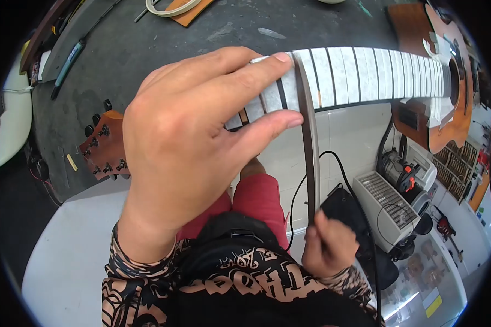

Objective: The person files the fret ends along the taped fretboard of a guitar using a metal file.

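An acoustic guitar's neck crosses in front of me, its fretboard point(343, 73) covered in white tape with dark metal frets showing between the strips. My left hand point(185, 125) lies over the neck, index finger at the far side and thumb at the near side. Both fingertips are beside a long, narrow metal file point(309, 158) lying across the fretboard, parallel to the frets. Down by my body, my right hand point(331, 245) is closed around the file's near end. Beyond my left hand, the brown headstock point(105, 143) with its tuners points left; the guitar body point(447, 125) is at right.
The dark workbench point(223, 30) carries a ring-shaped item point(172, 6) and a teal-handled tool point(70, 59). A pale guitar body point(11, 120) stands at far left. Below right are a white slatted box point(379, 201), a black-and-orange machine point(402, 174) and a black cable point(341, 169).
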`<state>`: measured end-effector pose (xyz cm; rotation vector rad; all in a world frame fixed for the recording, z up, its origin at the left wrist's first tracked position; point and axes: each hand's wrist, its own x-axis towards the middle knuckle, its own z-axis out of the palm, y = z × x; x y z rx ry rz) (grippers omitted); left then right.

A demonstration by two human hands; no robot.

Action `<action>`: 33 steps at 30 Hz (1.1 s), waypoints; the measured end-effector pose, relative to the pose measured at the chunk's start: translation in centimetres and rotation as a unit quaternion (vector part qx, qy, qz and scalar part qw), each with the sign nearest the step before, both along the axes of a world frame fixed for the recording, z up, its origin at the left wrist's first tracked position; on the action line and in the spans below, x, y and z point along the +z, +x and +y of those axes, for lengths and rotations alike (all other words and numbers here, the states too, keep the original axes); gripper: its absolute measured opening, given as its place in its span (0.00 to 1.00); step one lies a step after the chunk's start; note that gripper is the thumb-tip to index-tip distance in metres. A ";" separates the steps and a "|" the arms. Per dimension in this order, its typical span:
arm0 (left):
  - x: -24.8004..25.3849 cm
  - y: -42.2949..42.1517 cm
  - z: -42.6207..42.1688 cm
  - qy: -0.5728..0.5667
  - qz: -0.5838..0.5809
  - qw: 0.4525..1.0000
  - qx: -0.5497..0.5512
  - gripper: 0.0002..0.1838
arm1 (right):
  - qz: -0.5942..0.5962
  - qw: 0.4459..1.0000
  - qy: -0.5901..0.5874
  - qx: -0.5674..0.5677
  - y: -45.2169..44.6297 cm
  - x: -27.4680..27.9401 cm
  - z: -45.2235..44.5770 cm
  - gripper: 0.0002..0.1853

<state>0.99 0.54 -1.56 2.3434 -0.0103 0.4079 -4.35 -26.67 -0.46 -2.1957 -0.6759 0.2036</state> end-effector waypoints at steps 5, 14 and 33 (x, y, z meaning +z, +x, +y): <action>-0.1 0.0 -0.1 0.002 -0.002 1.000 -0.001 0.27 | 0.042 0.998 -0.007 -0.043 3.3 1.8 4.6 0.21; -0.2 -0.1 -0.3 -0.013 -0.001 1.000 0.006 0.26 | 0.007 0.999 -0.012 -0.029 1.4 0.6 2.2 0.23; 0.4 -0.1 -0.9 0.035 -0.057 0.998 -0.001 0.22 | 0.061 0.987 0.035 -0.142 2.0 1.3 2.8 0.17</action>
